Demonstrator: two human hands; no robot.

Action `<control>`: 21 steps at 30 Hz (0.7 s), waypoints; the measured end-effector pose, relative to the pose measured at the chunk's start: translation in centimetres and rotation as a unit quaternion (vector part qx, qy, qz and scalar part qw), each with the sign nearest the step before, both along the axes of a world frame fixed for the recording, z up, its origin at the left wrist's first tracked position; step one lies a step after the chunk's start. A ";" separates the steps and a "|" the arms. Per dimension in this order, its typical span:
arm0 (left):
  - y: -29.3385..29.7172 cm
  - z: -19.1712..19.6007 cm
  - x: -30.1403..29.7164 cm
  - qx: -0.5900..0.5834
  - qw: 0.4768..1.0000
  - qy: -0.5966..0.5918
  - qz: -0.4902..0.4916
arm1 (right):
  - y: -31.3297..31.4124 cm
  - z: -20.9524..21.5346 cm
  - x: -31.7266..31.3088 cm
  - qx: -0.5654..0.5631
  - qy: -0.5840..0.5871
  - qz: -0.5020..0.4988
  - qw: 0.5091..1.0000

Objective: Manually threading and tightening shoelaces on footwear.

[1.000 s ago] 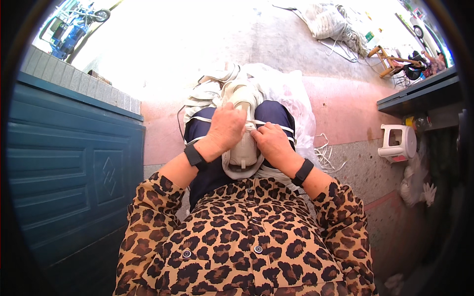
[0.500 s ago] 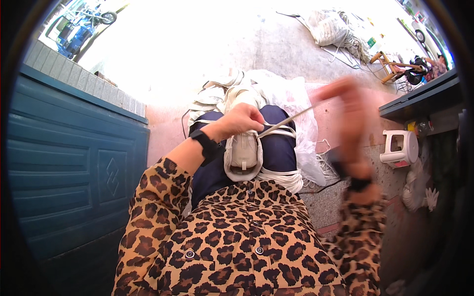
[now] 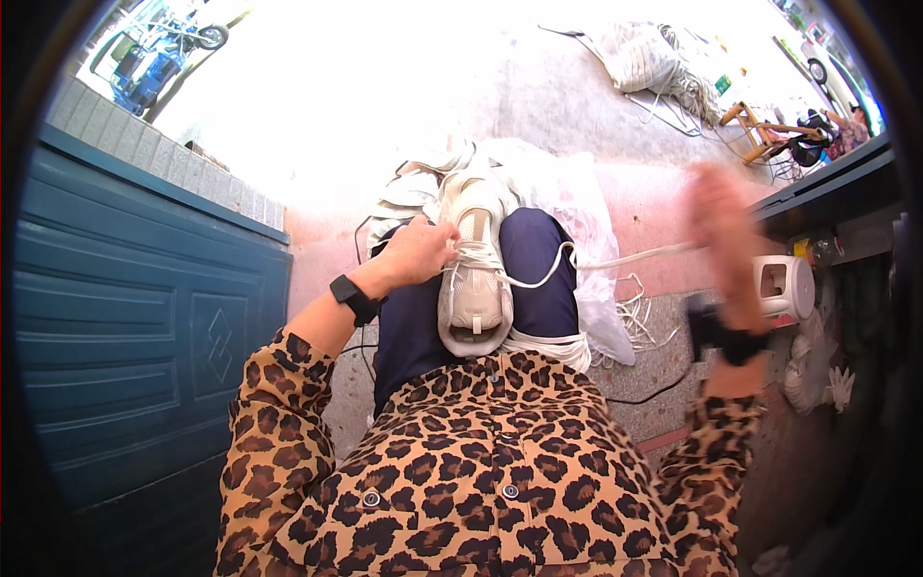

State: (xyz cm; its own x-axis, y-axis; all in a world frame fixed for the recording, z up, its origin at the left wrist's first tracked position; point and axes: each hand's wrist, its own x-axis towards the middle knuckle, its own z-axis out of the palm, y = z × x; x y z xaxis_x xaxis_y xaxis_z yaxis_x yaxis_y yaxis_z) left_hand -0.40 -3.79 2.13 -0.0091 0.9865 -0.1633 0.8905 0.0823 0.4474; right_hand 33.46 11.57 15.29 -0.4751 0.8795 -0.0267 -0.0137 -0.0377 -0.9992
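A beige and white sneaker (image 3: 475, 306) rests between my thighs, heel toward me and toe away. My left hand (image 3: 420, 252) is closed at the left side of its lacing, fingertips on the shoe's edge. From the lacing a white shoelace (image 3: 630, 258) sags in a curve over my right thigh, then runs out to the right. Its far end reaches my right hand (image 3: 721, 216), which is raised well off to the side, closed and smeared by motion. A bundle of white laces (image 3: 553, 348) lies over my right thigh.
More pale shoes (image 3: 409, 192) are piled beyond my knees beside a clear plastic bag (image 3: 586, 221). Loose white cords (image 3: 642, 322) lie on the floor to the right. A white plastic stool (image 3: 786, 288) stands farther right; a blue panelled door (image 3: 144, 317) is at left.
My right hand has swung farther right, drawing the lace out. My left hand has shifted left, from above the lacing to the shoe's side, and the shoe's lacing now shows.
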 end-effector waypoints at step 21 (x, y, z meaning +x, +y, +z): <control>-4.8 1.7 2.0 0.151 0.977 0.148 0.029 | -12.2 -13.4 -16.7 0.437 -0.389 0.218 0.781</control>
State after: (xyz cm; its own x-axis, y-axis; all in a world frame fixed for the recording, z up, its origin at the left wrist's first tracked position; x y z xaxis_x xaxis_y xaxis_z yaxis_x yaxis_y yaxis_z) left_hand 1.57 -8.59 3.82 -0.0691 0.9857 0.1539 0.9825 0.0405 0.1817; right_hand 16.76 -0.64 1.94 -0.8732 0.4832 0.0635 0.4351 0.8317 -0.3450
